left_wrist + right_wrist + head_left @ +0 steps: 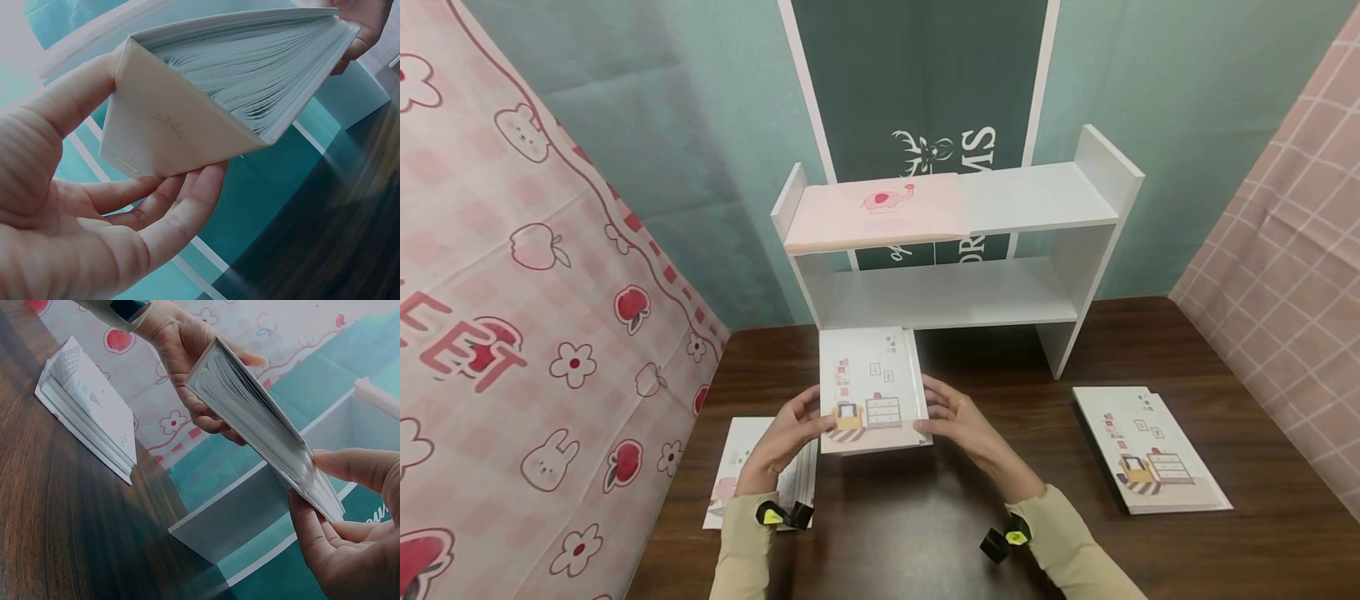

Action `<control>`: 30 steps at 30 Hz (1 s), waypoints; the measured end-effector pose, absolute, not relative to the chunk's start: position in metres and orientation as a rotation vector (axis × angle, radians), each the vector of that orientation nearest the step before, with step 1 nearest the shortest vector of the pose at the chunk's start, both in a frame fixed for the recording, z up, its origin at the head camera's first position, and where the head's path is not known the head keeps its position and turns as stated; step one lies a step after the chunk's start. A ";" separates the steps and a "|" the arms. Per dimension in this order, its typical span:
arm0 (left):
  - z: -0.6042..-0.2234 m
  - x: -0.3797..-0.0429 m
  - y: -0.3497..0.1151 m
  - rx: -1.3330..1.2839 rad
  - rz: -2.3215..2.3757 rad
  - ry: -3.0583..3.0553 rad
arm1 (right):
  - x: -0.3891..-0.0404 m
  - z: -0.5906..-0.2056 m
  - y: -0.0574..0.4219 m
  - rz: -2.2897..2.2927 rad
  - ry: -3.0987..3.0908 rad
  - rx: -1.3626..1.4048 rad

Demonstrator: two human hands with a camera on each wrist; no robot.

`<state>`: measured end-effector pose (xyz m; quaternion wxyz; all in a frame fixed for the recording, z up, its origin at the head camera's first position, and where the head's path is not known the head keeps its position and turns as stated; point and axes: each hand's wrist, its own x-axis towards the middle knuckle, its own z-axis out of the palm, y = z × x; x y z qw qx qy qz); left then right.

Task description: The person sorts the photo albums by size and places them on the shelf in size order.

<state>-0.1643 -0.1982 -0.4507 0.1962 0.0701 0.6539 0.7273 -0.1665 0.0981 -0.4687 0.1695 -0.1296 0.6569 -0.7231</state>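
Both hands hold a thick white hardcover book (876, 367) in front of the shelf, its cover printed with a yellow armchair and a dresser. My left hand (790, 429) grips the spine side, thumb on the cover and fingers underneath. At the opposite side, my right hand (958, 417) pinches the covers between thumb and fingers. In the left wrist view the pale spine (169, 119) and slightly fanned pages (262, 69) show. From the right wrist, the book (250, 419) appears edge-on, held above the tabletop.
A white two-tier shelf (947, 292) stands at the back, with a pink elephant-printed item (880, 212) on its upper board. More white books (722, 492) lie at the left, partly behind my left forearm. Another book stack (1165, 475) lies on the wooden table (880, 533) at the right.
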 end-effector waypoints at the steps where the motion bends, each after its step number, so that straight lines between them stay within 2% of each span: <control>1: -0.450 -0.164 -0.198 0.200 2.039 1.829 | -0.167 -0.468 0.098 -2.055 1.867 -0.368; 30: -0.442 -0.173 -0.198 0.209 2.058 1.852 | -0.174 -0.460 0.095 -2.089 1.891 -0.371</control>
